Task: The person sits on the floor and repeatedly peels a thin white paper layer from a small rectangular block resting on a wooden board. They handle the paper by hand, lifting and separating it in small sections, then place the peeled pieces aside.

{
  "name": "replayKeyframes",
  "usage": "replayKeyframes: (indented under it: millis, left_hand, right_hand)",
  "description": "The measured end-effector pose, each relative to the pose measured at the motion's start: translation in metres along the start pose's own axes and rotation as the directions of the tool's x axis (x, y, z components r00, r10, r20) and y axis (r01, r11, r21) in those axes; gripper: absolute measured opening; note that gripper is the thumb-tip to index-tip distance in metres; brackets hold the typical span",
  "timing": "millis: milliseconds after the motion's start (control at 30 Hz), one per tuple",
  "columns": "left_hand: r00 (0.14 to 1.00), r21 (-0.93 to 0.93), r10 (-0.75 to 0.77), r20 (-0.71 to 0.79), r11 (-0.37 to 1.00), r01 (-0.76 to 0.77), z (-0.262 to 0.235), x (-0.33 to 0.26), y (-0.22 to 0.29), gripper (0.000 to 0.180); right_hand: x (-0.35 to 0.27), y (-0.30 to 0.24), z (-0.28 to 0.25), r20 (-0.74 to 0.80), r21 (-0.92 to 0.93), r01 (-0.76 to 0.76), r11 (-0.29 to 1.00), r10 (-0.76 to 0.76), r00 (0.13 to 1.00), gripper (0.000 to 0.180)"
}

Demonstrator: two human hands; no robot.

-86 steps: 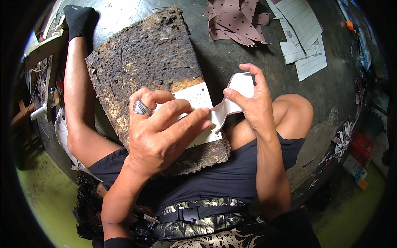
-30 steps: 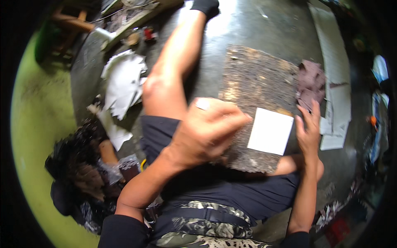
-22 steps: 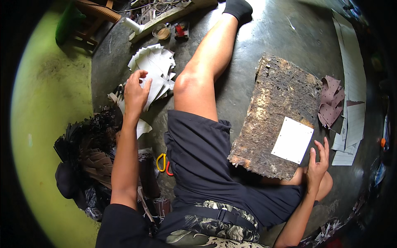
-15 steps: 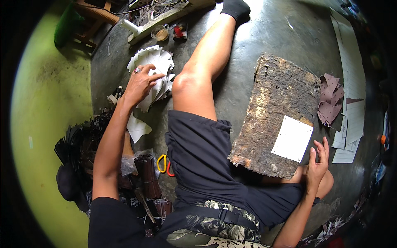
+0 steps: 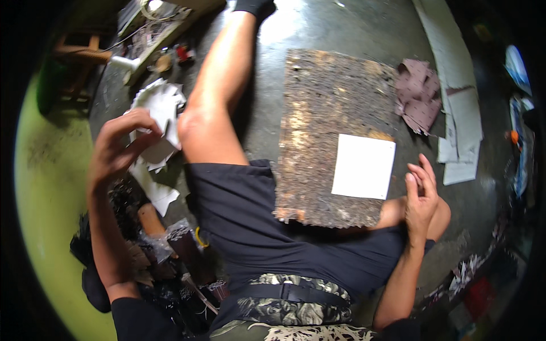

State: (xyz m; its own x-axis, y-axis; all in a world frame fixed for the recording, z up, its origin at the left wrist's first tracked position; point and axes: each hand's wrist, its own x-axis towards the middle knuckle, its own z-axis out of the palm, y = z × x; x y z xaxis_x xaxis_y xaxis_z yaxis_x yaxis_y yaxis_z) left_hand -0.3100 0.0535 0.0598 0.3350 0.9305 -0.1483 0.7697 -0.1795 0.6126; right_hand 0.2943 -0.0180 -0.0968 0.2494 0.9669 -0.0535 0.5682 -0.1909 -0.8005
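Observation:
My left hand (image 5: 124,142), its fingertips drawn together against the thumb, is over a fanned stack of white cut pieces (image 5: 169,108) on the floor beside my left knee. Blur hides what the pinch holds, if anything. A thick, rough, dark slab (image 5: 318,108) lies across my folded right leg. On its near right part rests a white four-sided sheet (image 5: 364,167) with small dark marks at its corners. My right hand (image 5: 422,196) hovers just right of the slab, palm half turned up, fingers loosely bent and apart, holding nothing.
Brownish-pink dotted pieces (image 5: 418,96) lie in a pile at the slab's right edge. Beyond them are long pale sheets (image 5: 460,113). Dark bundles (image 5: 190,253) and a yellow-handled tool (image 5: 201,237) sit by my left thigh. A green wall (image 5: 54,170) bounds the left side.
My view has shifted to the right. The left hand's spread fingers have drawn together over the white stack. The right hand stays beside the slab, and the white sheet has not moved on it.

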Motion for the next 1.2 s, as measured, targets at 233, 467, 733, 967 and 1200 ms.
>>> replayKeyframes:
  millis: [233,467,733,967,1200]
  left_hand:
    - [0.953,-0.613,0.252,0.168,0.784,-0.099,0.122,0.098,0.188,0.017]
    - [0.983,-0.358,0.183,0.024,0.919,-0.163,0.255,0.127,0.213,0.022]
    - [0.896,0.025,0.384,-0.221,0.921,-0.388,0.273,0.119,0.202,0.022]
    - [0.916,-0.051,0.335,-0.219,0.934,-0.354,0.279,0.113,0.200,0.027]
    - [0.907,-0.030,0.350,-0.236,0.930,-0.367,0.282,0.109,0.204,0.029]
  right_hand:
    - [0.000,-0.055,0.001,0.162,0.611,-0.087,0.787,-0.017,0.987,0.024]
    - [-0.005,-0.068,0.009,0.412,0.530,-0.362,0.767,0.140,0.900,0.023]
    - [0.008,-0.057,0.012,0.456,0.535,-0.399,0.745,0.143,0.878,0.014]
    - [0.009,-0.060,0.013,0.450,0.508,-0.402,0.762,0.163,0.878,0.013]
    - [0.007,-0.065,0.010,0.450,0.453,-0.460,0.764,0.249,0.857,0.020]
